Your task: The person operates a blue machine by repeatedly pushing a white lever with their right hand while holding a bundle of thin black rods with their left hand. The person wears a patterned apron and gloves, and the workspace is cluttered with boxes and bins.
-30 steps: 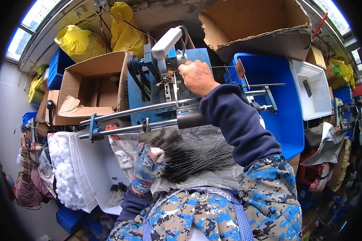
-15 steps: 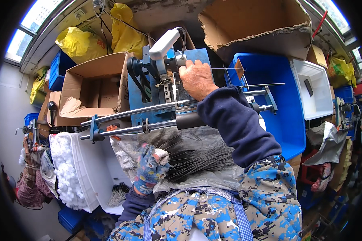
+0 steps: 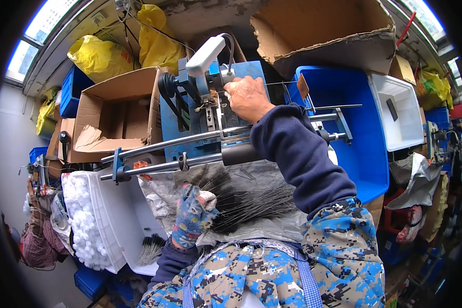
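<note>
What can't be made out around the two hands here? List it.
Head view only:
- Right hand: its fingertips lie against the blue machine, so any small part pinched there is hidden.
- Left hand: a patterned glove covers it; the grip on the dark bristle bundle is buried in the bristles.
- Bundle's lower edge: hidden behind the camouflage apron.

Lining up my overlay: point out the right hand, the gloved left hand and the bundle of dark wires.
right hand (image 3: 247, 97), head view, back of the hand.
gloved left hand (image 3: 191, 218), head view, glove's back.
bundle of dark wires (image 3: 251, 200), head view, mid-bundle.
</note>
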The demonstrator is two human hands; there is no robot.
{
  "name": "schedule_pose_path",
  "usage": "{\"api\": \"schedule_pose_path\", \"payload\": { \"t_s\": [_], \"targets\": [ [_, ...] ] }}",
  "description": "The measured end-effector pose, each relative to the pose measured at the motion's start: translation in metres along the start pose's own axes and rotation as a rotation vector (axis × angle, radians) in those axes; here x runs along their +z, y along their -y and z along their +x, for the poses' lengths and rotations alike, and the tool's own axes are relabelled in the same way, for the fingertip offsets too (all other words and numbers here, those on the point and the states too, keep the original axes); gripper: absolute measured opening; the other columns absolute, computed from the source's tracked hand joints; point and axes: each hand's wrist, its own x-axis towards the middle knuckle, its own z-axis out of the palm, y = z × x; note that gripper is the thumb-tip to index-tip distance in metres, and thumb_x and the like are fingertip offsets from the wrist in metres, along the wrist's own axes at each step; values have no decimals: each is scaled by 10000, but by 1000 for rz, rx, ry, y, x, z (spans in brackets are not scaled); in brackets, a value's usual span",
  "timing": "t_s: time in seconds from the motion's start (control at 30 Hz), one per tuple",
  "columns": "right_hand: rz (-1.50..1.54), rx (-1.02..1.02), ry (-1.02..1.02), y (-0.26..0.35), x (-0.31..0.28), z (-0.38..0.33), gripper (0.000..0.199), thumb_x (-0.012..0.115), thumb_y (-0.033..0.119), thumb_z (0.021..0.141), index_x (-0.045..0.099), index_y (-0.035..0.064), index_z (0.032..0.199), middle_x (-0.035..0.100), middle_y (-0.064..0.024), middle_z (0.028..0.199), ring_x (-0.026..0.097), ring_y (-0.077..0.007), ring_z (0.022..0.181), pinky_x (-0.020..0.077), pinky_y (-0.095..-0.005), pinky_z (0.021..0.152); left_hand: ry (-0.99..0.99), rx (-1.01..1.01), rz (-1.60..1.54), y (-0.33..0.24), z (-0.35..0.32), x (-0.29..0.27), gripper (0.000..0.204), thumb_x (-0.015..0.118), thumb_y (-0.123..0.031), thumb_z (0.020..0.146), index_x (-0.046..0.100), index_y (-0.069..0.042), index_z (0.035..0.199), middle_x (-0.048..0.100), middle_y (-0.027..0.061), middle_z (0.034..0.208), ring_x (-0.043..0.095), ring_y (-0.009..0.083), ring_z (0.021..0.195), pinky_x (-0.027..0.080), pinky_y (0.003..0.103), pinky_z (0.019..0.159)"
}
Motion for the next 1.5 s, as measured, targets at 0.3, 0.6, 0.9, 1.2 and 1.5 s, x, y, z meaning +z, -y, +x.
{"api": "schedule_pose_path", "payload": {
  "t_s": [0.3, 0.6, 0.9, 1.2, 1.5],
  "targets": [
    [-123, 37, -78, -4, -31, -44, 447, 682, 293, 716, 582, -11, 1027, 381, -162, 1237, 390, -310, 1090, 329, -461, 872, -50, -90, 75, 10, -20, -5, 318, 675, 22, 556, 599, -74, 849, 594, 68, 757, 558, 285, 689, 428, 387, 619],
    [-5, 127, 89, 2, -37, -54, 594, 654, 284, 765, 453, -63, 1203, 389, -201, 1138, 501, -332, 997, 451, -394, 809, 16, 47, -56, -11, 6, 4, 237, 660, 52, 652, 596, -70, 845, 605, 69, 725, 576, 249, 652, 442, 350, 614],
    [-2, 73, 10, 53, -7, -34, 633, 615, 308, 794, 392, -109, 1215, 492, -230, 1021, 599, -321, 799, 511, -368, 688, 33, 8, 90, -16, 3, -4, 221, 669, 31, 659, 589, -65, 841, 599, 96, 728, 568, 297, 661, 437, 392, 655],
    [-9, 51, 184, 12, -32, -46, 623, 596, 278, 818, 360, -122, 1234, 464, -226, 1026, 594, -340, 840, 506, -383, 714, -2, -70, 46, -4, -8, -12, 259, 657, 7, 609, 598, -90, 842, 601, 58, 753, 574, 266, 689, 442, 367, 621],
    [-204, -38, -80, -25, -66, -37, 343, 651, 190, 743, 577, 19, 1030, 554, -101, 977, 514, -264, 923, 408, -405, 758, -84, -18, -9, -8, -3, -3, 241, 653, 43, 643, 592, -69, 847, 598, 80, 742, 573, 281, 679, 440, 370, 632]
  ]
}}
